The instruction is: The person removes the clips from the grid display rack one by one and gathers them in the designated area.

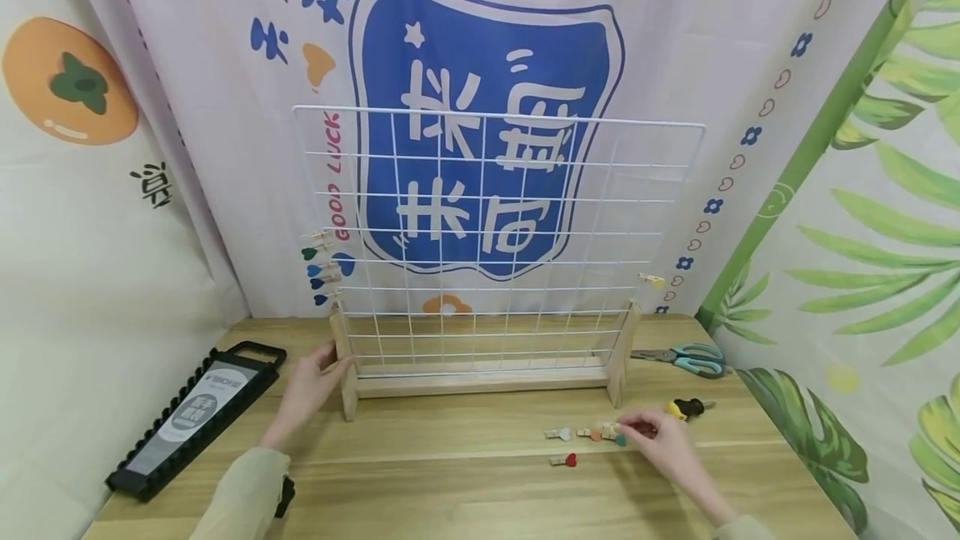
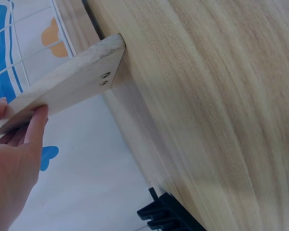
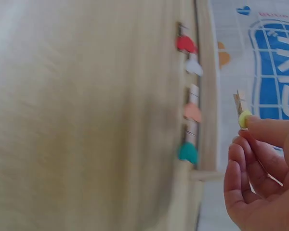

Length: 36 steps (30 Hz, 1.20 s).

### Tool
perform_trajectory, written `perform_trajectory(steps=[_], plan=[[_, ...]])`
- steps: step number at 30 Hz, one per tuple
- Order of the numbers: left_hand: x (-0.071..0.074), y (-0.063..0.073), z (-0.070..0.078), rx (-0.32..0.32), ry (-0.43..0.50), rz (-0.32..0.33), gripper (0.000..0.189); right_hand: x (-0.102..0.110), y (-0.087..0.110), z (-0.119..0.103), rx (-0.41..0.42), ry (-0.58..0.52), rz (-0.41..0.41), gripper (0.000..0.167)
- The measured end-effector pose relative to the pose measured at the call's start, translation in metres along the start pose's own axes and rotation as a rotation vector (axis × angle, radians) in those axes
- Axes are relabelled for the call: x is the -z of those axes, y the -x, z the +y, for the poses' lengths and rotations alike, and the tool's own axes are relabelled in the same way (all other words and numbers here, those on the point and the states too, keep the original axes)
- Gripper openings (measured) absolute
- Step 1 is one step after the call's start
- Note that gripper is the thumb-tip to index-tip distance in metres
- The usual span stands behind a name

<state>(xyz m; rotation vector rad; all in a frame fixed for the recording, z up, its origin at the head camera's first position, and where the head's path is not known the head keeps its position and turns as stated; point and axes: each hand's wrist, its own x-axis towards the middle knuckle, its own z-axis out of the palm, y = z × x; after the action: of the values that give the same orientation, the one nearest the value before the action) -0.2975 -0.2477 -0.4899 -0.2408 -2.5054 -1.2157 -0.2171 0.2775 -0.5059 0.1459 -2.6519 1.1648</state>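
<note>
Wooden bench (image 1: 450,482), white wire grid (image 1: 481,159) upright in a wooden stand (image 1: 480,384), left hand (image 1: 309,386) with its grip around the stand's left post, right hand (image 1: 663,440) pinching a yellow-heart clothespin (image 3: 244,119), four other heart clothespins (image 3: 193,111) lying near.

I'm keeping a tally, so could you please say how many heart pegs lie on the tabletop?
4: a red peg in front; farther back, left to right, white peg, orange peg and teal peg. The right hand pinches a yellow peg; others may be hidden.
</note>
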Motion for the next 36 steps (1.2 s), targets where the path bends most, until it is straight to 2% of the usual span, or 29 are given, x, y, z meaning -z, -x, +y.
perform_trajectory(steps=[7,13,20,30,32,36], plan=[[0.001,-0.001,0.002,0.007,0.011,-0.031,0.042,-0.012,0.012,0.012,0.075,0.014,-0.215,0.008],[0.002,-0.001,0.002,0.042,0.014,-0.058,0.043,-0.015,0.015,0.011,0.052,0.021,-0.274,0.009],[0.003,-0.002,0.001,0.039,0.011,-0.062,0.044,-0.018,0.013,0.012,-0.003,0.063,-0.275,0.008],[0.003,-0.001,0.003,0.038,0.01,-0.061,0.044,-0.013,0.01,0.011,0.013,0.024,-0.288,0.013],[0.003,-0.001,0.002,0.034,0.012,-0.06,0.043,-0.009,0.006,0.009,0.017,0.013,-0.275,0.014],[0.002,-0.002,0.001,0.023,0.015,-0.055,0.042,0.005,-0.009,-0.001,0.029,0.052,-0.16,0.013]])
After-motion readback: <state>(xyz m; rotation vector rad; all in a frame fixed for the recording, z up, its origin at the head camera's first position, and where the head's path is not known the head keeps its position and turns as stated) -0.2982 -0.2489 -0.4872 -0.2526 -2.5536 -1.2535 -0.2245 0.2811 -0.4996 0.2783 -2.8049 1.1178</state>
